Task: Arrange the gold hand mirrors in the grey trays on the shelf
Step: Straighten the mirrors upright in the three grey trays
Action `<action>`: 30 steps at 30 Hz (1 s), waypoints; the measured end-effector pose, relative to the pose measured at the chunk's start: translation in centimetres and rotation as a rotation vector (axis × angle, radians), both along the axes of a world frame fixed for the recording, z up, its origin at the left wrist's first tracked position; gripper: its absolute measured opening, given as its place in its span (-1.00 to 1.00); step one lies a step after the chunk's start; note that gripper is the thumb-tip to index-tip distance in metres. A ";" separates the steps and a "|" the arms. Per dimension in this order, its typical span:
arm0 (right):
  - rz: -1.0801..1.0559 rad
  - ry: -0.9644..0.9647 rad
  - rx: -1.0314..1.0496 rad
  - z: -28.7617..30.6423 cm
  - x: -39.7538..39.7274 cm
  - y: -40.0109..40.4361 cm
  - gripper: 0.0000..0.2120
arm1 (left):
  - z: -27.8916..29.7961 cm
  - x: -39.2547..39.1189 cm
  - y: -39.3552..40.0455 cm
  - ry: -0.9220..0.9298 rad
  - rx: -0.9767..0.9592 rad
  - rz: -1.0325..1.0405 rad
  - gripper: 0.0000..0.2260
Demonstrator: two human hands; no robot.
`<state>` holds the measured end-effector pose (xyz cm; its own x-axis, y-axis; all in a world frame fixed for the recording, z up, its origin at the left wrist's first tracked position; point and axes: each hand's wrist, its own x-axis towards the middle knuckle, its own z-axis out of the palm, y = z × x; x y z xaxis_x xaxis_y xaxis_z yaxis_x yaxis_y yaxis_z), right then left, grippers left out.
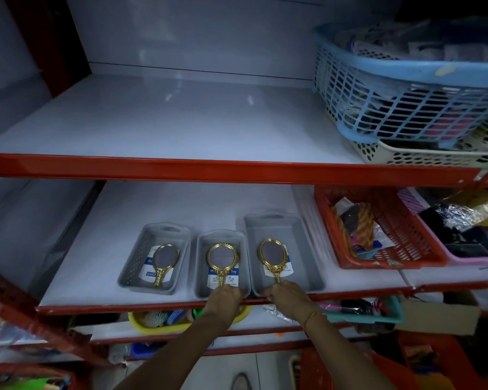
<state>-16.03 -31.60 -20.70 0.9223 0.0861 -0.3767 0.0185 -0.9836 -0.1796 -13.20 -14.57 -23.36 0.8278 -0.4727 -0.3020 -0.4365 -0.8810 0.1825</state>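
Observation:
Three grey trays stand side by side near the front of the middle shelf: a left tray (133, 266), a middle tray (202, 266) and a larger right tray (302, 249). A gold hand mirror lies alone in the left tray (164, 261). My left hand (224, 298) grips the handle of the gold mirror in the middle tray (222, 260). My right hand (288, 295) grips the handle of the gold mirror in the right tray (272, 256). All three mirrors have their handles toward me.
A red basket (389, 237) full of goods stands right of the trays, with a pink basket (473, 257) beyond. On the shelf above, a blue basket (400, 88) sits on a cream one (423, 156). A yellow tray (152, 325) sits on the shelf below.

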 end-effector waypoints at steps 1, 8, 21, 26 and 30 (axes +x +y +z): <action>-0.001 -0.008 0.000 -0.1 0.1 0.0 -0.58 | 0.1 0.0 -0.1 -0.001 -0.002 0.006 -0.71; -0.032 0.038 -0.039 1.0 0.1 0.7 -0.54 | 1.0 0.2 0.7 0.003 -0.106 -0.061 -0.63; 0.104 -0.147 0.201 0.4 0.6 9.3 -0.67 | 1.4 1.5 14.9 -0.142 -0.092 0.131 -0.57; 0.105 -0.085 0.150 -0.9 1.3 10.1 -0.67 | 0.5 1.5 15.6 -0.171 0.035 0.080 -0.56; 0.133 -0.092 0.136 -1.3 1.5 9.8 -0.67 | -0.5 1.5 13.9 -0.139 0.098 0.032 -0.65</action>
